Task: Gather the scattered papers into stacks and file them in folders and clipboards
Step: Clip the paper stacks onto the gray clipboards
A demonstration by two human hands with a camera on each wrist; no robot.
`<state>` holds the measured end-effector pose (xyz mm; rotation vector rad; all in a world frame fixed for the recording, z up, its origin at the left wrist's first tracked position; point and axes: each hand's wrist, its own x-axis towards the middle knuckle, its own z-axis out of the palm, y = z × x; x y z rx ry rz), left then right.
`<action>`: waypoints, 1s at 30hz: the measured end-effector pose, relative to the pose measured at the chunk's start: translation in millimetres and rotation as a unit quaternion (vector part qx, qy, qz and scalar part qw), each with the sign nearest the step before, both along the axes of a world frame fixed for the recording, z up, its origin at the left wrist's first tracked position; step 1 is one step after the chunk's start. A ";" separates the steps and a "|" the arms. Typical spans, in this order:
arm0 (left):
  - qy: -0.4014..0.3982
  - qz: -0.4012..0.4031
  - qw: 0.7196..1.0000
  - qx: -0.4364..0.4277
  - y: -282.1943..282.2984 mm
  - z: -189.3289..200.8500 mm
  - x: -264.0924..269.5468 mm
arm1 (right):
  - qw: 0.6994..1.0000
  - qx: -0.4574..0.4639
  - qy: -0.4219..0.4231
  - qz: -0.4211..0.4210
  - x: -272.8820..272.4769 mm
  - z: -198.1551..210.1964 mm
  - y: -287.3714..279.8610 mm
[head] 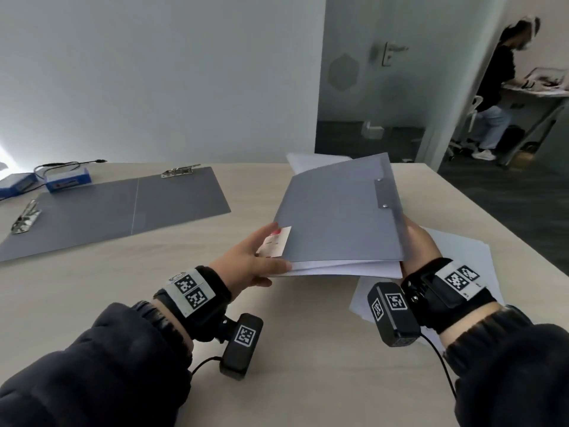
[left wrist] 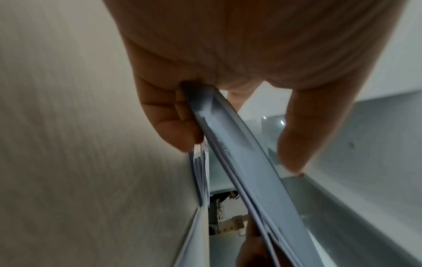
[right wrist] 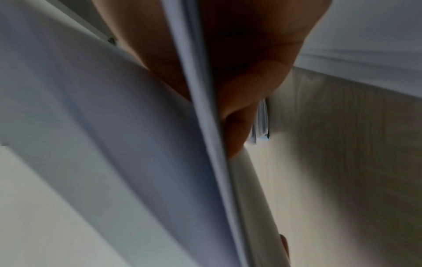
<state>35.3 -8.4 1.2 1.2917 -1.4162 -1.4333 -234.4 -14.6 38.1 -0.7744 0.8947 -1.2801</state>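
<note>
Folder (head: 335,217) between both hands, left (head: 249,260) and right (head: 421,245).

Your light wood tabletop (head: 277,349) carries an open grey folder (head: 123,208), two blue boxes (head: 68,180) with a cable, and loose white sheets (head: 462,251).

Right hand (head: 420,245) fingers hidden under grey folder (head: 338,214).
</note>
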 end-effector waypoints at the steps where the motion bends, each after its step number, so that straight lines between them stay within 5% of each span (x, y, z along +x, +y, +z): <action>1: 0.073 0.017 0.996 0.044 -4.2 -1.1 -2.8 | 1.000 0.000 -0.025 0.006 -5.1 0.5 -2.2; 4: 0.205 0.057 0.966 0.149 -17.7 -2.4 -17.1 | 0.999 0.013 -0.030 0.005 -20.1 0.2 -4.9; 13: 0.210 0.078 0.970 0.099 -53.5 4.7 -73.9 | 0.996 0.036 -0.038 -0.071 -64.1 -5.7 -20.2; 17: 0.214 0.102 0.970 0.062 -89.2 12.6 -101.2 | 0.980 0.097 0.046 -0.167 -93.5 -25.2 -37.6; 30: 0.116 0.223 0.964 0.092 -222.9 6.7 -163.0 | 0.974 0.129 0.083 -0.166 -151.8 -53.4 -45.7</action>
